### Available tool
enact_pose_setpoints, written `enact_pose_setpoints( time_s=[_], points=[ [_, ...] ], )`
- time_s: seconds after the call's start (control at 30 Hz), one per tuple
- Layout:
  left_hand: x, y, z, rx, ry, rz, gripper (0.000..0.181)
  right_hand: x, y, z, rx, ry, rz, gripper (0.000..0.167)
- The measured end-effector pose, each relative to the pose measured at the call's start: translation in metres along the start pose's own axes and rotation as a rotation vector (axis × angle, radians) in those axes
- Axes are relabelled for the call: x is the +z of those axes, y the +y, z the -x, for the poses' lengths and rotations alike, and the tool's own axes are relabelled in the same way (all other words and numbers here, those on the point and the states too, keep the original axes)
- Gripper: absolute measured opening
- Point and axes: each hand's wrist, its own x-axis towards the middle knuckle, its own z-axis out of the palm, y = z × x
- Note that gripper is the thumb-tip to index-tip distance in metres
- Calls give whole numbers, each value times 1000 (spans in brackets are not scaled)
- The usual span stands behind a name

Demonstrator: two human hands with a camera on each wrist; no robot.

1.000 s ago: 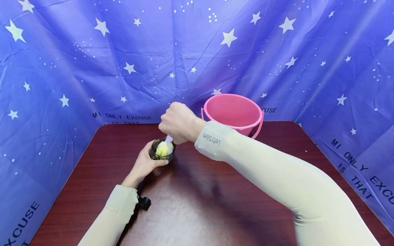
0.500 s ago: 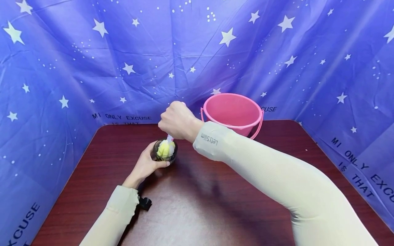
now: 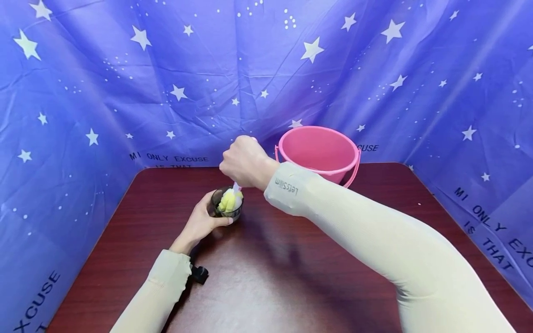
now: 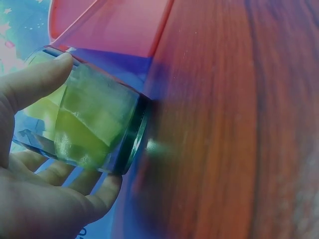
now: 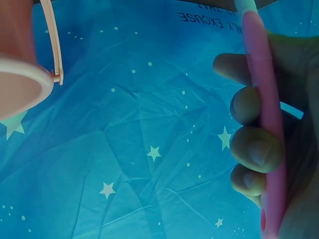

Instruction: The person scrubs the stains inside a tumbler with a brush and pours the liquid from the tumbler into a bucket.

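My left hand (image 3: 201,225) grips a dark see-through glass cup (image 3: 237,214), thumb on the near side. In the left wrist view the fingers curl round the side of the cup (image 4: 94,119), and yellow shows through its wall. A sponge cup brush has its yellow and white head (image 3: 227,201) inside the cup. Over the cup, my right hand (image 3: 245,162) holds the brush from above. The right wrist view shows its fingers (image 5: 256,149) wrapped round the brush's pink handle (image 5: 271,114). The cup's wall and my hand hide the brush in part.
A pink bucket (image 3: 318,148) with its handle hanging down stands at the back of the dark red wooden table (image 3: 333,259), right of my right hand. Blue star-patterned cloth (image 3: 208,69) hangs behind and on both sides. A black wrist mount (image 3: 200,274) sits at my left wrist.
The sponge head has turned a little inside the cup, so its yellow and white parts lie differently. My right hand has risen slightly over the cup. Both hands keep their grips.
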Motion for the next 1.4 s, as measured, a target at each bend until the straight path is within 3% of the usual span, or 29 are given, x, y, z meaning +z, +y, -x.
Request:
enact_pose_setpoints(
  time_s=[0.2, 0.47, 0.73, 0.83, 1.07, 1.13, 1.4],
  points=[
    [0, -13, -4, 19, 30, 7, 87, -1, 0, -1, -30, 9, -37, 20],
    [0, -12, -4, 35, 46, -5, 86, -5, -2, -2, -57, 25, -52, 15],
    [-1, -12, -6, 4, 39, -13, 87, -6, -4, -3, -32, 71, -63, 12],
    [-1, -8, -4, -5, 27, -10, 86, -7, -5, -4, -18, 74, -55, 13],
    [1, 17, 6, 14, 7, -32, 82, -4, -4, -5, 34, 57, -30, 23],
    [2, 17, 6, 19, 6, -33, 82, -2, -4, -5, 46, 49, -26, 25],
    [0, -10, -5, 24, 10, -5, 89, 0, -2, -4, 63, -18, -29, 28]
  ],
)
